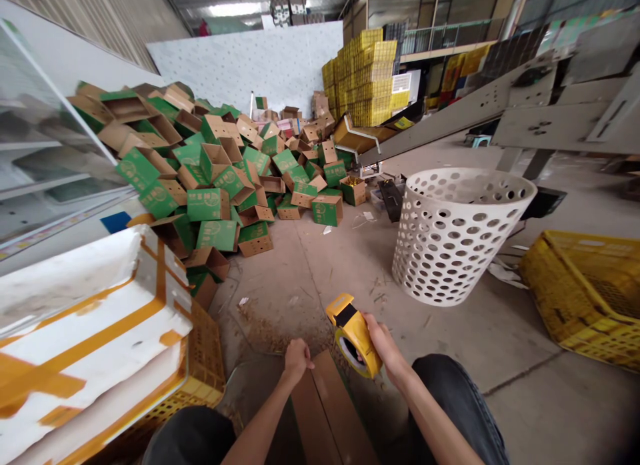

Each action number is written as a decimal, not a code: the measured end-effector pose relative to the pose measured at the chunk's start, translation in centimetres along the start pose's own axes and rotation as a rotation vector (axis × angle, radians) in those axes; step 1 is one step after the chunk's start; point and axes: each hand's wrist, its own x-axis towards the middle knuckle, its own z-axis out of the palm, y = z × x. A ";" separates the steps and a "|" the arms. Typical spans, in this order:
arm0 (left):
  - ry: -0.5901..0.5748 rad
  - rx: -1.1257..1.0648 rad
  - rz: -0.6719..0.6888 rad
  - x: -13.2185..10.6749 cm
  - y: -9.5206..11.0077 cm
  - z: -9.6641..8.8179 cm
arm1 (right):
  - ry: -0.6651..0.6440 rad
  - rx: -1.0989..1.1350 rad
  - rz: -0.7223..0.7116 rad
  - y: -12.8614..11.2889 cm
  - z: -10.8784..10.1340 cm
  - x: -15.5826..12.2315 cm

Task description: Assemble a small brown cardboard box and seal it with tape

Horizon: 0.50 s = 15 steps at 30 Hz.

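Tape gun, yellow, is gripped in the air just above the right edge of a flat brown carton. The right hand has its fingers closed firmly around the handle, a hold that appears to keep the roll upright and clear of the cardboard. The left hand is curled into a narrow fist at the carton's far end, holding nothing visible; contact with the carton cannot be confirmed. The carton lies folded flat on the floor between the knees, apparently placed there for reach from both hands. Beyond it stands a heap of green cartons. A white basket is front right of the heap, a yellow crate is near the right side, and white boxes are stacked at left.
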 end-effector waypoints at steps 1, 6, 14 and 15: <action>0.013 0.015 -0.005 -0.2 -0.1 0.1 | 0.002 0.000 0.000 0.0 0.0 0.1; 0.056 0.069 0.008 -1.1 -0.3 0.3 | 0.001 0.002 0.013 0.0 0.1 0.1; 0.021 0.121 0.020 -0.9 -0.4 -0.2 | -0.008 0.002 0.002 0.1 0.1 0.2; 0.020 0.123 0.017 -0.9 -0.4 -0.2 | -0.006 0.005 0.004 0.1 0.1 0.2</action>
